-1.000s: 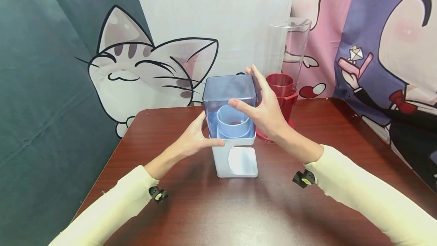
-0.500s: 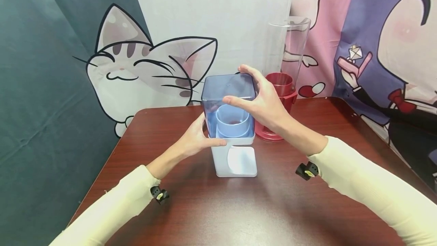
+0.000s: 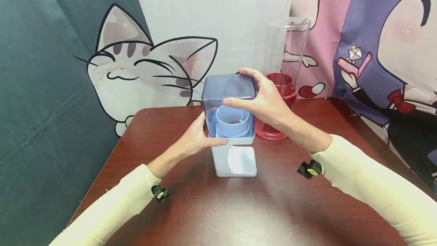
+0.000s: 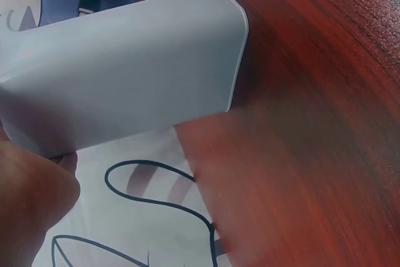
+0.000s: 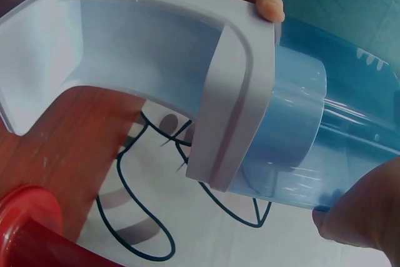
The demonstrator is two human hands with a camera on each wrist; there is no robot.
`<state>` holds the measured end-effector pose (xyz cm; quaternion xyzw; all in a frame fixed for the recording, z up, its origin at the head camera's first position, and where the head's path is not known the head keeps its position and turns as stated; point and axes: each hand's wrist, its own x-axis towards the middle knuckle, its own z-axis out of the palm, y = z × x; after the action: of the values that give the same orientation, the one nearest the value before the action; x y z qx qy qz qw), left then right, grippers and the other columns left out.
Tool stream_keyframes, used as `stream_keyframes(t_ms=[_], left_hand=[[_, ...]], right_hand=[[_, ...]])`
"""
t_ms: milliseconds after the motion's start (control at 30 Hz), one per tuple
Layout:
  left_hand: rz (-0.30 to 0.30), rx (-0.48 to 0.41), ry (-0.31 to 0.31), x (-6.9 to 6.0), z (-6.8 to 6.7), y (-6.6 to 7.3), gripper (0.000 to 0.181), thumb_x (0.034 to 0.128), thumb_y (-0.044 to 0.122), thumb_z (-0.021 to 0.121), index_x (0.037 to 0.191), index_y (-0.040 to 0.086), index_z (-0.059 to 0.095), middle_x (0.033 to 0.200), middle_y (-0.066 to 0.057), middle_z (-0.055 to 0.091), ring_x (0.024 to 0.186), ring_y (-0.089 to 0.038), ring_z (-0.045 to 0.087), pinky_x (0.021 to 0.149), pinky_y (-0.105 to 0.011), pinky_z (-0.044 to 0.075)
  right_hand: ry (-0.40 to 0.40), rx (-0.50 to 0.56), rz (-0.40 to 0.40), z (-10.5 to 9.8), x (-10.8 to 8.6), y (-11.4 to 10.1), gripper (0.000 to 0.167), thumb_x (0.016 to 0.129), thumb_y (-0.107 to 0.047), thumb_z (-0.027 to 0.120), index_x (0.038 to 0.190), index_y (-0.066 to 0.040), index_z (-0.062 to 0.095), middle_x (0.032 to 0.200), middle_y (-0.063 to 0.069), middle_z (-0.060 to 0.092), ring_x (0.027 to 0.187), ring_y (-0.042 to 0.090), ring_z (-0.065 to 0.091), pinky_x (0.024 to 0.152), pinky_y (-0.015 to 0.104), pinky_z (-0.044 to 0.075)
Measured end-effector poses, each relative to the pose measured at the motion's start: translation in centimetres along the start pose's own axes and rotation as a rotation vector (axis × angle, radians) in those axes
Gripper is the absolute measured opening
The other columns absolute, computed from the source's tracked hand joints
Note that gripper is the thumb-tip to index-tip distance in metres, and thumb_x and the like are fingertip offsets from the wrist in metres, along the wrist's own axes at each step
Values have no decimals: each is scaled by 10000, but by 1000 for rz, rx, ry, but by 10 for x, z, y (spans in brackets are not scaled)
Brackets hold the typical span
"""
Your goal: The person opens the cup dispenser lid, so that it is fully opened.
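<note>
A white stand (image 3: 222, 160) with a flat foot stands upright on the table, seen from the side in the left wrist view. On its top sits a see-through blue square cover (image 3: 227, 86), around a light-blue round collar (image 3: 233, 126). My left hand (image 3: 192, 137) grips the stand's upper left, thumb across its front and fingers hidden behind. With my right hand (image 3: 269, 100) I hold the cover's upper right, thumb on the front and fingers around the far side. In the right wrist view the cover (image 5: 362, 114) meets the white stand (image 5: 147, 35).
Behind my right hand stands a red dispenser (image 3: 273, 134) with a tall clear cylinder (image 3: 295, 44). The dark red wooden table (image 3: 211, 212) reaches back to a printed cartoon cloth (image 3: 235, 22).
My right hand has moved slightly left, and its fingers have come in around the cover. The left hand keeps its hold; stand and cover have barely shifted.
</note>
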<state>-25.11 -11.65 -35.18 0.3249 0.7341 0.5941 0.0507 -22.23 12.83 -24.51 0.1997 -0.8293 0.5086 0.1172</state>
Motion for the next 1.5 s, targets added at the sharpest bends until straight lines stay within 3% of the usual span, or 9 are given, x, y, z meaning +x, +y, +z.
stream_keyframes(t_ms=[400,767,1133,1500], left_hand=[[25,25,22,2,0,-6,914,789,19,905,1546,151,410,1403,-65,617,1231,-265,638,1043,-395,553],[52,76,31,2,-2,-7,897,771,52,923,1525,162,450,1375,-23,642,1219,-223,636,1051,-408,530],[17,38,32,-1,-1,-6,896,779,33,915,1529,149,439,1382,-55,631,1207,-252,647,1038,-400,559],[49,39,17,1,-2,-7,926,780,34,914,1554,159,421,1395,-52,627,1231,-259,632,1054,-392,545]], right_hand=[[17,35,-22,0,0,1,829,820,-335,915,1537,-167,533,1464,66,606,1218,274,645,1012,506,569],[27,-3,7,-2,2,1,808,828,-413,892,1526,-190,551,1474,55,598,1255,263,611,1042,529,541],[29,12,-37,0,-3,2,827,817,-350,912,1532,-165,537,1489,52,582,1245,272,620,1025,520,559],[26,21,-7,-3,1,2,796,831,-377,901,1520,-183,553,1453,44,609,1233,245,625,1047,505,536]])
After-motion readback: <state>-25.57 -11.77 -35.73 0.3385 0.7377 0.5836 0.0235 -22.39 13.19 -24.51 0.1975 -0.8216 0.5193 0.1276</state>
